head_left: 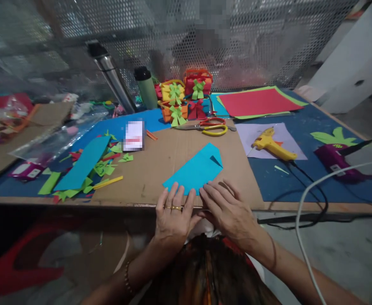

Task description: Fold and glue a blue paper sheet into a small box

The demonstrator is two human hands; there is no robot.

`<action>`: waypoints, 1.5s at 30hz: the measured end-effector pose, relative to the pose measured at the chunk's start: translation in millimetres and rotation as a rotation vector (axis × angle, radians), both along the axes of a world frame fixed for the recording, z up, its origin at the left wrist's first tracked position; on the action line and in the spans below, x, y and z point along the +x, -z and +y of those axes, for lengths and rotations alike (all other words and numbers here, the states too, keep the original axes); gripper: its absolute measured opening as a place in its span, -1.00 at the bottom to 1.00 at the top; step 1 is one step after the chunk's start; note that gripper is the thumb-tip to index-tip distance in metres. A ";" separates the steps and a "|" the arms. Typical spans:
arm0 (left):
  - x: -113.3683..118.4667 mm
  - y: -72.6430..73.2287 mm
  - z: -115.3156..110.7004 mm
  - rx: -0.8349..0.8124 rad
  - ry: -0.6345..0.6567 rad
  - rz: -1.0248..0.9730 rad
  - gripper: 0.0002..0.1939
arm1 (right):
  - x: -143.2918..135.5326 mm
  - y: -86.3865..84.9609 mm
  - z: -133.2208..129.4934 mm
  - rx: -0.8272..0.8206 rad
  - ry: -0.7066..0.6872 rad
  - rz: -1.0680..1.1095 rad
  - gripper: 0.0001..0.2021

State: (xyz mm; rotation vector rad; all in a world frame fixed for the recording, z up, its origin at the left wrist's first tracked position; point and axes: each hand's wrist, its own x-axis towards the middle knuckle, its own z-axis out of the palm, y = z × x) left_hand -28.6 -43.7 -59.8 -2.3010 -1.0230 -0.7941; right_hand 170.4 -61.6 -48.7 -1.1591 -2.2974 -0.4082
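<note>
A blue piece of paper [194, 169] lies on the brown cardboard near the table's front edge, with a small dark slit or gap toward its upper right corner. My left hand [174, 212] rests on its near left edge, fingers stretched out and slightly spread, a gold ring on one of them. Beside it, my right hand [225, 207] lies over the near right edge with its fingers extended. Both thumbs come close together at the table edge, where they are partly hidden. Neither hand is closed round anything.
Red- and yellow-handled scissors [216, 127] lie behind the paper. A yellow glue gun [273, 144] sits right on lilac paper. Small paper baskets with bows [177, 116] stand at the back near two bottles. Paper scraps [106, 167] cover the left; a white cable [300, 220] hangs right.
</note>
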 end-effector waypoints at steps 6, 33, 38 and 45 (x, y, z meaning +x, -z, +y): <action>3.0 4.8 -1.2 0.025 -0.018 -0.006 -0.53 | 9.2 -12.1 4.5 -0.095 -0.047 0.058 -0.59; -38.7 -9.9 33.5 -0.091 0.162 0.041 -0.12 | 35.1 -17.7 23.1 -0.075 0.025 -0.156 -0.27; -39.2 -11.3 35.4 -0.051 0.148 0.090 -0.12 | 35.4 -13.9 22.0 -0.080 0.022 -0.145 -0.21; -39.8 -15.0 32.6 -0.165 0.103 0.067 -0.25 | 44.2 -13.9 20.5 -0.166 0.017 -0.104 -0.21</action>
